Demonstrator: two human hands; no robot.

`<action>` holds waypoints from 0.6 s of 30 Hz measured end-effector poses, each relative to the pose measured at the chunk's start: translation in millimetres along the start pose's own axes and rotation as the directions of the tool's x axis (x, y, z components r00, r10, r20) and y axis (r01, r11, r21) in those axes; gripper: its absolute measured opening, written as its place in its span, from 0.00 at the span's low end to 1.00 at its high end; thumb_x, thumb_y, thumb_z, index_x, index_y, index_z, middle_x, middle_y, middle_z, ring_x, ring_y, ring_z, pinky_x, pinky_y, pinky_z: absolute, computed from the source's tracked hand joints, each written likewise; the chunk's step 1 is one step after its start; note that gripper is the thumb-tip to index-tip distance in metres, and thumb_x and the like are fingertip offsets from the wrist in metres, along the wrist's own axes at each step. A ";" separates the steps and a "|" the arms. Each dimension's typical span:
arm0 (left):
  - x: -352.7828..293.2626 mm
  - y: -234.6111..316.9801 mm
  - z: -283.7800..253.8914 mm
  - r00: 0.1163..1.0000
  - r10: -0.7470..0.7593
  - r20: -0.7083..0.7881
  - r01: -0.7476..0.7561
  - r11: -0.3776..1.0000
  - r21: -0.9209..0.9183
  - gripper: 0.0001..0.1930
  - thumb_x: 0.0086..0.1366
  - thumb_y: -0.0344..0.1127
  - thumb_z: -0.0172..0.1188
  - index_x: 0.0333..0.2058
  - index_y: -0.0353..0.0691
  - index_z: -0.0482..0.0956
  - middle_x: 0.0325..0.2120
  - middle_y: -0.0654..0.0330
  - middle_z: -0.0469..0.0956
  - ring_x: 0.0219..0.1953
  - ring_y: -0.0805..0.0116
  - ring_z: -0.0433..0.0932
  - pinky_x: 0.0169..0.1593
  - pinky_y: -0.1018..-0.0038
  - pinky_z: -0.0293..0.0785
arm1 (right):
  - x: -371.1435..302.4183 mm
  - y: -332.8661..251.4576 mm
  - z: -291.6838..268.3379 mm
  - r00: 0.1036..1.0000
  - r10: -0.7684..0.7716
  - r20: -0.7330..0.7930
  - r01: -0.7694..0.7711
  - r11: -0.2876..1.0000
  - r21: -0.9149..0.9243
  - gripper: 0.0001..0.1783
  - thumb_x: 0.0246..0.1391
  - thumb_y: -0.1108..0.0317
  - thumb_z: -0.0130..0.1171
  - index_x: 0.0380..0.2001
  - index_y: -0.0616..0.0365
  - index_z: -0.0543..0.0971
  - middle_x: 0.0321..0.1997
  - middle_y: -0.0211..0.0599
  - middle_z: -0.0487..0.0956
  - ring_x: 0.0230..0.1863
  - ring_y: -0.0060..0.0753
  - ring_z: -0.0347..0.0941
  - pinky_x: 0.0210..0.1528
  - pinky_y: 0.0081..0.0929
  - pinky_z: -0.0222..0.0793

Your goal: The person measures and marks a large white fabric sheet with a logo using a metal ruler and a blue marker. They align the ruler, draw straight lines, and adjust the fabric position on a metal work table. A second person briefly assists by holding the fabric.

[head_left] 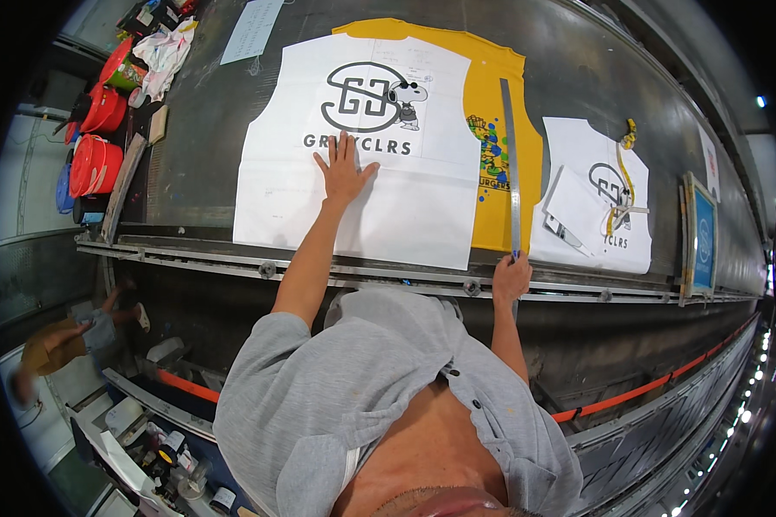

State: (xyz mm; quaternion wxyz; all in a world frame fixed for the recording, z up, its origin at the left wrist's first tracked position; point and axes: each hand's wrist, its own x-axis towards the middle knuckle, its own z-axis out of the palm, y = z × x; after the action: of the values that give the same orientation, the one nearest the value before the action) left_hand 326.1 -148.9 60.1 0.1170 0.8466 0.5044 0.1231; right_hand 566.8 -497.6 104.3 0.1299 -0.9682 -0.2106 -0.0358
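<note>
My left hand lies flat with fingers spread on a large white shirt-shaped panel, just under its black round emblem and cartoon dog. Beneath that panel, a yellow shirt piece sticks out at the top and right, with a colourful print partly covered. A long metal ruler runs up across the yellow cloth, right of the white panel's edge. At the table's front edge my right hand is closed around the ruler's lower end.
A smaller white panel on the right bears a utility knife and a yellow tape measure. Farther right leans a blue framed screen. Red buckets crowd the left. Metal rails line the table front. Another person is at far left.
</note>
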 end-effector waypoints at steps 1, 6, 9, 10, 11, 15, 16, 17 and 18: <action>-0.3 1.1 -0.4 1.000 0.001 -0.019 -0.002 1.000 -0.012 0.48 0.62 0.68 0.54 0.69 0.37 0.55 0.73 0.56 0.48 0.74 0.49 0.40 0.68 0.33 0.28 | 0.2 -0.2 -0.1 1.000 0.002 0.003 -0.002 1.000 -0.005 0.17 0.54 0.66 0.58 0.46 0.60 0.78 0.40 0.42 0.81 0.45 0.47 0.75 0.45 0.45 0.73; -0.2 5.8 -3.2 0.999 -0.035 -0.032 0.035 0.999 -0.023 0.46 0.62 0.67 0.54 0.68 0.38 0.58 0.72 0.57 0.51 0.74 0.51 0.42 0.69 0.35 0.29 | 1.3 -3.1 -2.7 1.000 -0.012 0.007 0.012 0.999 -0.041 0.17 0.54 0.66 0.58 0.47 0.59 0.78 0.41 0.42 0.81 0.47 0.46 0.76 0.45 0.45 0.74; -0.3 7.7 -5.7 0.999 -0.041 -0.021 0.040 0.999 -0.037 0.45 0.63 0.65 0.53 0.68 0.38 0.57 0.72 0.57 0.52 0.74 0.52 0.41 0.70 0.35 0.28 | 1.0 -5.3 -5.1 0.997 0.053 0.050 -0.051 0.998 -0.037 0.18 0.54 0.65 0.58 0.47 0.59 0.77 0.41 0.41 0.81 0.47 0.45 0.76 0.46 0.46 0.73; -0.3 8.2 -6.5 0.999 -0.046 -0.022 0.045 0.998 -0.035 0.45 0.63 0.65 0.54 0.68 0.38 0.58 0.71 0.57 0.52 0.74 0.51 0.42 0.69 0.35 0.28 | 1.0 -6.0 -5.6 0.997 0.052 0.052 -0.050 0.998 -0.038 0.18 0.54 0.65 0.58 0.47 0.59 0.77 0.41 0.41 0.81 0.47 0.46 0.75 0.46 0.46 0.73; -0.4 8.6 -7.0 0.999 -0.043 -0.031 0.042 0.998 -0.038 0.44 0.63 0.65 0.54 0.68 0.38 0.58 0.71 0.57 0.52 0.74 0.51 0.42 0.69 0.35 0.29 | 1.0 -6.4 -5.9 0.997 0.053 0.053 -0.051 0.998 -0.041 0.18 0.54 0.65 0.58 0.47 0.59 0.77 0.41 0.41 0.81 0.47 0.46 0.75 0.47 0.46 0.73; -0.6 9.8 -8.3 0.999 -0.045 -0.022 0.044 0.999 -0.028 0.44 0.63 0.64 0.55 0.68 0.38 0.58 0.71 0.57 0.52 0.74 0.51 0.43 0.69 0.35 0.29 | 1.9 -5.8 -4.5 0.998 0.047 0.045 -0.045 0.997 -0.058 0.17 0.54 0.65 0.58 0.47 0.59 0.77 0.41 0.41 0.81 0.47 0.47 0.75 0.47 0.47 0.72; -0.7 10.0 -8.4 0.999 -0.041 -0.032 0.040 0.999 -0.025 0.44 0.63 0.64 0.55 0.68 0.38 0.58 0.71 0.57 0.52 0.74 0.51 0.43 0.69 0.35 0.29 | 2.1 -5.2 -3.9 0.998 0.043 0.046 -0.041 0.998 -0.049 0.17 0.54 0.65 0.58 0.47 0.59 0.77 0.41 0.41 0.81 0.47 0.47 0.75 0.47 0.47 0.72; -0.7 10.1 -8.4 0.999 -0.040 -0.033 0.039 0.999 -0.026 0.44 0.63 0.64 0.55 0.68 0.38 0.58 0.71 0.57 0.52 0.74 0.51 0.43 0.69 0.35 0.29 | 2.3 -4.5 -3.3 0.998 0.038 0.048 -0.036 0.998 -0.052 0.17 0.54 0.65 0.58 0.47 0.59 0.77 0.41 0.41 0.81 0.47 0.47 0.75 0.47 0.47 0.72; -0.7 10.1 -8.5 0.999 -0.046 -0.019 0.046 0.999 -0.026 0.44 0.63 0.64 0.55 0.68 0.38 0.58 0.71 0.57 0.52 0.74 0.51 0.43 0.69 0.35 0.29 | 2.3 -3.8 -2.8 0.998 0.036 0.051 -0.033 0.998 -0.062 0.18 0.54 0.65 0.58 0.47 0.59 0.77 0.41 0.42 0.81 0.47 0.47 0.75 0.46 0.47 0.72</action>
State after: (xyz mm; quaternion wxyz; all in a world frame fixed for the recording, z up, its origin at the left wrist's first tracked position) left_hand 331.4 -153.6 71.3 0.1257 0.8321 0.5231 0.1350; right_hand 567.2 -494.1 108.2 0.0952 -0.9759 -0.1960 -0.0150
